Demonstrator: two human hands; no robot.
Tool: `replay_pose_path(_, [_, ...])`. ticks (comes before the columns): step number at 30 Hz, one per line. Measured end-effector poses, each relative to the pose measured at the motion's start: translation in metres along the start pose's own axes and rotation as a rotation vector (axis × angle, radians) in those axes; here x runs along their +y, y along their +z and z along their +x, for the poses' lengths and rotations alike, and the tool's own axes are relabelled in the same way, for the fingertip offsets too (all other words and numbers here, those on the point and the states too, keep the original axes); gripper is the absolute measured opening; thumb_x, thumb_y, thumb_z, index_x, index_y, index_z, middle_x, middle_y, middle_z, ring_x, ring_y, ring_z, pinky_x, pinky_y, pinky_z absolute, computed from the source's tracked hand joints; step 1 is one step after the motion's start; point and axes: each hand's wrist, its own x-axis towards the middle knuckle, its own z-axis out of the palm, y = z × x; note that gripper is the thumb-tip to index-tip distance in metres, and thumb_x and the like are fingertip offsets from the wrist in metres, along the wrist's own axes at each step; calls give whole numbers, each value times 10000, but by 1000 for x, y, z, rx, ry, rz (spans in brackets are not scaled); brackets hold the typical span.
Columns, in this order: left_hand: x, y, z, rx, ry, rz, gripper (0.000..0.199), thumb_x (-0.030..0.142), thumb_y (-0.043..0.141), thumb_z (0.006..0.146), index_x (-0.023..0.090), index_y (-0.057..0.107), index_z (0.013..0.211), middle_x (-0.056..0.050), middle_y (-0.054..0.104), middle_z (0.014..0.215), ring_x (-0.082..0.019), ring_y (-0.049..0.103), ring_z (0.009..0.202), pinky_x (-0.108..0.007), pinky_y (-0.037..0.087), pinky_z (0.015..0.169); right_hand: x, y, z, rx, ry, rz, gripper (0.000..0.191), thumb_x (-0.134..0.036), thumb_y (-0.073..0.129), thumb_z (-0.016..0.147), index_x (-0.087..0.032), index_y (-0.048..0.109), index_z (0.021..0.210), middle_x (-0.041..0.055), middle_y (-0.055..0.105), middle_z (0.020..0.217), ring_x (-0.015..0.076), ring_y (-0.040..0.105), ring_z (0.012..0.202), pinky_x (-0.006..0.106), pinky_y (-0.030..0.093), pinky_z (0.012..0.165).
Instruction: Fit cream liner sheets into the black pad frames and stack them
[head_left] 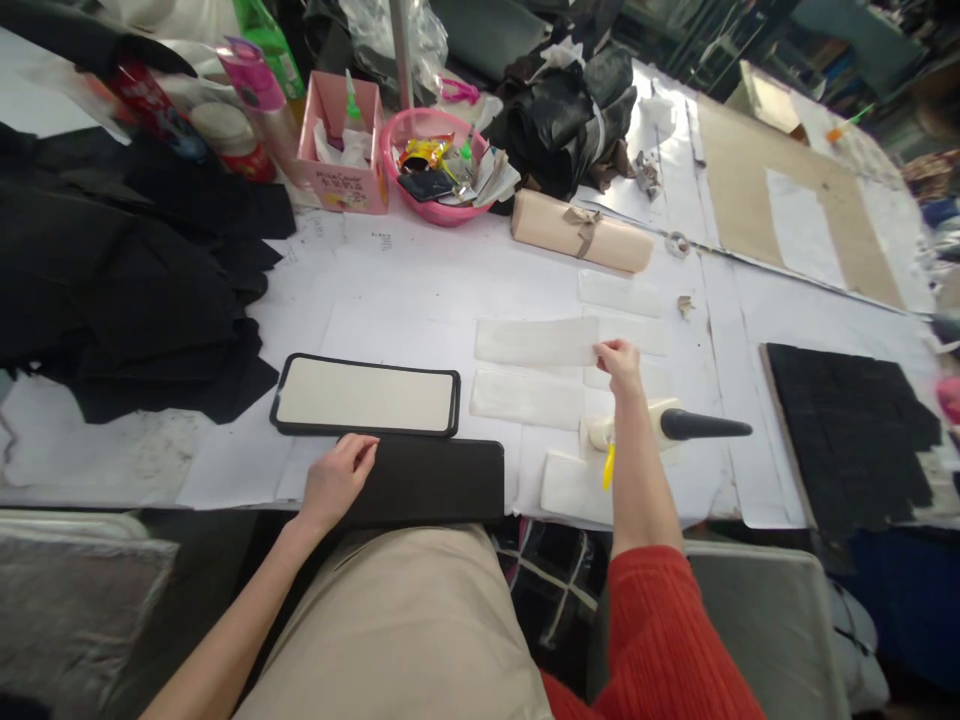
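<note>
My right hand (621, 365) pinches the right end of a translucent white strip (536, 341), which lies above another such strip (529, 398) on the table. Below my right forearm is a cream-coloured tool with a black tapered handle (701, 424), partly hidden by the arm, beside a yellow piece (608, 467). My left hand (341, 482) is over the left part of a black rectangular panel (442, 482) at the table's front edge. Its fingertips are pressed together; anything between them is too small to tell. Just above lies a black-rimmed tray-like piece with a cream inner face (365, 396).
Black cut sheets (112, 260) are heaped on the left, and a stack of black pieces (844, 430) lies at right. Along the back stand a pink box (345, 185), a pink basin (442, 212) of small items, and a tied beige roll (547, 220). White paper (360, 280) covers the table.
</note>
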Motion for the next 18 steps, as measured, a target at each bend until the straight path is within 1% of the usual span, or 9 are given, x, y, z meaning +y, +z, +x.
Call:
replay_pose_path(2, [-5, -4, -12, 13, 104, 74, 233, 329, 464, 966, 204, 660, 960, -54, 710, 926, -197, 659, 797, -296, 472, 703, -18, -23, -27, 17, -69, 252, 85, -239, 658, 707, -179, 606, 736, -40, 586, 599, 111, 574, 561, 230, 501, 587])
replay_pose_path(4, [-12, -5, -25, -3, 221, 130, 220, 281, 464, 967, 193, 666, 969, -72, 705, 931, -220, 653, 869, -320, 483, 749, -38, -45, -59, 45, -154, 470, 176, -254, 727, 665, -189, 582, 741, -66, 573, 601, 88, 538, 530, 219, 489, 566])
replay_pose_path(7, [-21, 0, -42, -32, 381, 201, 214, 224, 488, 948, 186, 685, 1020, -105, 702, 1007, -258, 630, 986, -374, 493, 825, -66, -72, -110, 93, -270, 641, 260, -240, 791, 631, -208, 579, 777, -81, 579, 610, 85, 514, 522, 224, 481, 555])
replay_pose_path(9, [-26, 5, -50, -15, 441, 226, 223, 195, 509, 929, 188, 696, 1050, -123, 695, 1080, -282, 610, 1066, -410, 487, 877, -79, -84, -142, 114, -325, 706, 277, -222, 817, 634, -221, 610, 818, -74, 599, 641, 93, 524, 549, 237, 491, 574])
replay_pose_path(11, [-31, 11, -57, 7, 462, 219, 239, 179, 522, 918, 194, 702, 1074, -131, 684, 1135, -292, 595, 1119, -428, 479, 914, -87, -93, -170, 122, -359, 745, 269, -209, 824, 655, -217, 664, 871, -54, 624, 688, 101, 550, 587, 254, 511, 611])
replay_pose_path(15, [-41, 16, -65, -3, 487, 176, 262, 186, 532, 918, 204, 702, 1117, -127, 677, 1171, -294, 590, 1142, -435, 479, 928, -93, -107, -220, 135, -377, 734, 234, -217, 810, 712, -192, 729, 930, 0, 685, 800, 128, 628, 667, 275, 545, 645])
replay_pose_path(18, [-47, 14, -65, -22, 494, 123, 269, 205, 536, 921, 196, 697, 1137, -138, 674, 1173, -305, 588, 1145, -454, 485, 928, -95, -114, -260, 136, -377, 696, 199, -221, 795, 742, -212, 742, 933, 5, 723, 865, 159, 680, 767, 303, 577, 720])
